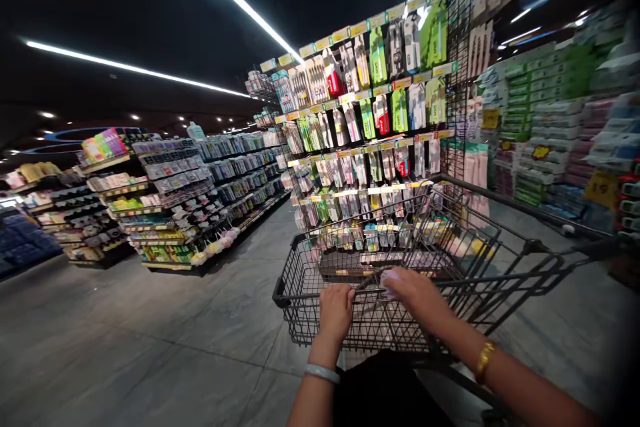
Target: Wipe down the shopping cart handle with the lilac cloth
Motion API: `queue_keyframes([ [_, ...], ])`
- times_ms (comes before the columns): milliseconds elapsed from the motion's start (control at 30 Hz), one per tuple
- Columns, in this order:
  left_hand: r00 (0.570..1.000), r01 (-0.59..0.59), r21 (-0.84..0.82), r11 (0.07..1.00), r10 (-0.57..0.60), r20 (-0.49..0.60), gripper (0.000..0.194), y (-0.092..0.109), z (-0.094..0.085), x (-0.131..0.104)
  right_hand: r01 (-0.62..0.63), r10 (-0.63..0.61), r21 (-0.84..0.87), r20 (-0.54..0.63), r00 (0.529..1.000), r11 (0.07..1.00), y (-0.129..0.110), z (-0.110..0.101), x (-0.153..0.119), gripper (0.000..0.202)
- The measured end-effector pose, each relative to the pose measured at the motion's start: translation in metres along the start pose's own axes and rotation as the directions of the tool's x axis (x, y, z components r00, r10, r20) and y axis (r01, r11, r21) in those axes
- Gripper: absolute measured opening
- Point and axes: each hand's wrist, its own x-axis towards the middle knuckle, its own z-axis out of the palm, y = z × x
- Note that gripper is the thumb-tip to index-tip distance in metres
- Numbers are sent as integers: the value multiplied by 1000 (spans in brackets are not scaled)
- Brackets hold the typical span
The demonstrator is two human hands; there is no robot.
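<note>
A black wire shopping cart [295, 273] stands side-on right in front of me. My left hand [336, 310] is closed over its near top rail, a pale band around the wrist. Farther right, my right hand [417, 295] reaches over the same rail with its fingers curled around a small pale purple item [391, 279]. That item is mostly hidden by the fingers, so its kind does not show. A gold bracelet [485, 360] circles the right wrist. Between the two hands, something dark and thin lies along the rail, too blurred to name.
Beyond the cart rises a rack of packaged toothbrushes [379, 57] in several rows with price strips. Stocked shelves [170, 193] line the left side across a grey tiled floor [200, 333]. Stacked green and white packs [530, 100] stand at the right.
</note>
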Motion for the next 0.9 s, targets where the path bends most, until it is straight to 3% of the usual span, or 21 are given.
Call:
queue_keyframes([
  [67,1000,22,20,1000,-22,-6,30,6,2,1,-93,92,-35,-41,995,995,14,-5,-8,32],
  [167,998,58,66,996,-56,-28,30,14,6,3,-225,225,-89,-19,974,970,-6,-4,3,26],
  [267,997,68,83,994,-64,-49,28,16,6,2,-153,154,-81,16,988,985,-40,9,19,27],
  [333,998,55,74,996,-52,-37,26,14,4,1,-40,40,-61,-12,999,997,-45,18,18,35],
  [467,999,28,27,999,-27,-24,24,9,0,0,61,-66,-57,-88,994,997,-2,20,-13,45],
  [533,999,41,21,999,-40,-33,23,11,1,1,-13,3,-78,-129,992,997,20,10,-24,43],
  [600,998,59,41,997,-58,-40,23,14,2,2,-147,135,-99,-119,984,984,23,-1,-21,38],
  [700,997,72,80,994,-69,-45,24,18,6,3,-264,266,-116,8,964,958,-9,-8,3,29],
  [800,998,53,84,995,-49,-45,23,17,8,3,-142,145,-62,43,989,988,-52,5,25,36],
  [900,999,16,62,998,-14,-38,23,12,7,1,-38,38,-9,-15,999,999,-62,23,23,44],
])
